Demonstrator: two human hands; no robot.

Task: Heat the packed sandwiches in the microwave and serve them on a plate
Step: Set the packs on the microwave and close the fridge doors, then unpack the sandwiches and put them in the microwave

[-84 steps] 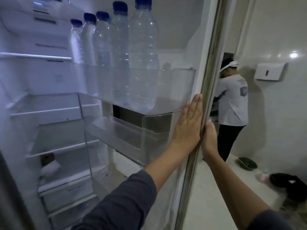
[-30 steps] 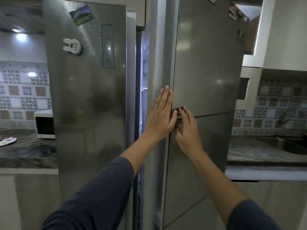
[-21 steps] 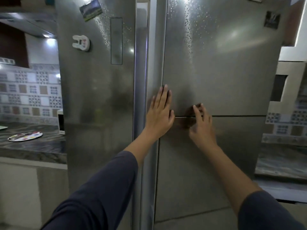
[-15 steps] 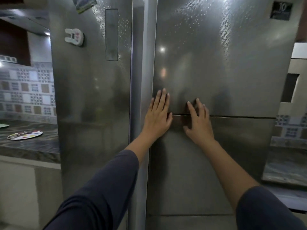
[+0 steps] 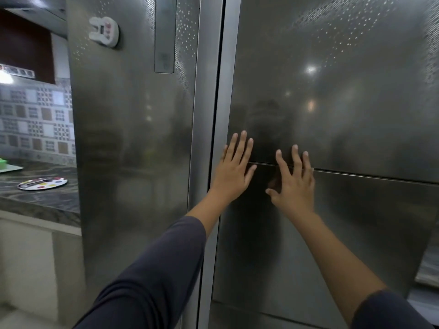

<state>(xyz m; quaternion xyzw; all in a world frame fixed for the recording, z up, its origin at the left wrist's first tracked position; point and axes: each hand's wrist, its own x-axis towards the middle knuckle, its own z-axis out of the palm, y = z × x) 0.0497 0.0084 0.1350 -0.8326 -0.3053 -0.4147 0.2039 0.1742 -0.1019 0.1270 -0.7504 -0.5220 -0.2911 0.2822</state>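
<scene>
A steel double-door fridge fills the view. Its right door (image 5: 332, 103) is closed against the left door (image 5: 133, 138). My left hand (image 5: 234, 172) presses flat on the right door near its inner edge, fingers straight. My right hand (image 5: 294, 184) lies flat beside it, fingers spread across the door's horizontal seam. Neither hand holds anything. A plate (image 5: 42, 183) with coloured dots sits on the dark counter (image 5: 47, 200) at the left. No sandwiches or microwave are in view.
A white magnet (image 5: 104, 31) and a control panel (image 5: 164, 34) are on the left door. Patterned tiles (image 5: 35, 119) back the counter. A green object on a pale board (image 5: 4, 165) sits at the far left edge. More counter shows at the lower right (image 5: 427, 269).
The right fridge door swung from wide open to fully closed under both hands. My right hand moved from the door's edge to lie flat on its front.
</scene>
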